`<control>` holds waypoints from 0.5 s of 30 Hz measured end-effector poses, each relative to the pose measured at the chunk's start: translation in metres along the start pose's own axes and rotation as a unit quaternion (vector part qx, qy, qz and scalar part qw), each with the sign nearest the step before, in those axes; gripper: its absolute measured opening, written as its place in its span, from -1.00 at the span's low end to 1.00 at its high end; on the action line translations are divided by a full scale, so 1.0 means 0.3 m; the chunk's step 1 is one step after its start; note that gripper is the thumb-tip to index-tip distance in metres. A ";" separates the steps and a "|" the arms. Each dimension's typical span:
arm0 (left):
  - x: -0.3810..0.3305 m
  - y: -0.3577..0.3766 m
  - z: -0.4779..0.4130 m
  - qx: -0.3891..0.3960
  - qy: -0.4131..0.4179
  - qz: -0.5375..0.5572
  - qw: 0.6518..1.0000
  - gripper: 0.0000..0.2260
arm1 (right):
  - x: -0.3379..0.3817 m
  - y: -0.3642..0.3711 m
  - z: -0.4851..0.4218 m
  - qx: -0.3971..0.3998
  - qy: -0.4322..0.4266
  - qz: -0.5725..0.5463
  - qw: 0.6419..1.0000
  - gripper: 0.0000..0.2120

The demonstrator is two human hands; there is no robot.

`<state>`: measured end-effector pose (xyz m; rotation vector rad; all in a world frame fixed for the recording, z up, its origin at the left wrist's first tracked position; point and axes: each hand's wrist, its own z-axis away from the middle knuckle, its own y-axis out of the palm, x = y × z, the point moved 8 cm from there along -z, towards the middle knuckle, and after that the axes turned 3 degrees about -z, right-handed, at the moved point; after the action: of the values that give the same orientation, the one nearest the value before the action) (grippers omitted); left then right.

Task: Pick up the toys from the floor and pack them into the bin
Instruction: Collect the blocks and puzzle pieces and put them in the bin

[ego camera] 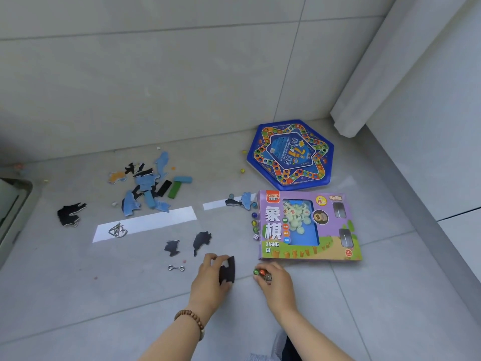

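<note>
On my feed the left hand (210,280) pinches a puzzle piece (228,269) between thumb and fingers, holding it upright just above the floor (390,295). A bracelet (190,317) sits on that wrist. The right hand (276,282), just to the right, is curled round a few marbles (261,272); I make out 1 green and 1 red at the fingertips.

Just beyond the right hand the chess box (307,225) lies flat, with a die (256,237) and some loose marbles (254,220) along its left edge. Further out past the box is the hex board (290,155).

Just left of the left hand lies a metal link (176,268). A little beyond that hand, 2 dark pieces (201,241) lie apart from each other. Well beyond and to the left is a pile (148,186) of blue and dark pieces and blocks, with a wire puzzle (117,230) nearer on a white strip (156,221). At the far left edge is a grey container (13,204); I cannot tell whether it is the bin
</note>
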<state>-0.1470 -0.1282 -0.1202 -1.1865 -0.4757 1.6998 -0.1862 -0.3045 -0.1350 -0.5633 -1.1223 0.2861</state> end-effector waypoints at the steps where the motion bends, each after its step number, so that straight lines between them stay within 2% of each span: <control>1: 0.008 -0.004 -0.002 -0.006 -0.009 0.020 1.000 -0.52 | -0.002 -0.001 -0.004 0.001 0.003 0.001 1.000 -0.86; 4: 0.018 -0.040 -0.010 -0.055 -0.043 0.138 0.988 -0.61 | -0.007 -0.015 -0.010 -0.010 0.045 -0.056 0.997 -0.88; 6: 0.017 -0.069 -0.017 -0.087 -0.081 0.267 0.956 -0.74 | 0.016 -0.029 -0.012 -0.024 0.082 -0.136 0.987 -0.85; 7: 0.013 -0.066 -0.022 -0.072 -0.114 0.340 0.931 -0.80 | 0.046 -0.033 -0.016 -0.023 0.090 -0.181 0.979 -0.82; 8: 0.000 -0.046 -0.026 -0.028 -0.150 0.424 0.892 -0.80 | 0.086 -0.030 -0.022 -0.015 0.086 -0.220 0.972 -0.79; 9: -0.030 -0.014 -0.024 0.038 -0.183 0.515 0.837 -0.74 | 0.135 -0.027 -0.033 0.001 0.070 -0.246 0.967 -0.79; 11: -0.116 0.030 -0.006 0.154 -0.221 0.666 0.696 -0.60 | 0.238 -0.013 -0.052 0.045 0.030 -0.253 0.966 -0.81; 12: -0.149 0.035 0.000 0.185 -0.229 0.714 0.635 -0.56 | 0.278 0.000 -0.059 0.066 0.017 -0.244 0.967 -0.83; 13: -0.174 0.033 -0.001 0.201 -0.230 0.749 0.588 -0.55 | 0.310 0.014 -0.066 0.086 0.005 -0.229 0.970 -0.84; 15: -0.203 0.018 -0.018 0.199 -0.223 0.797 0.526 -0.58 | 0.349 0.041 -0.081 0.116 -0.010 -0.195 0.974 -0.82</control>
<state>-0.1418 -0.1846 -0.0968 -0.6001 1.1886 3.3899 -0.1197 -0.2503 -0.0693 -0.1258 -1.1732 0.0796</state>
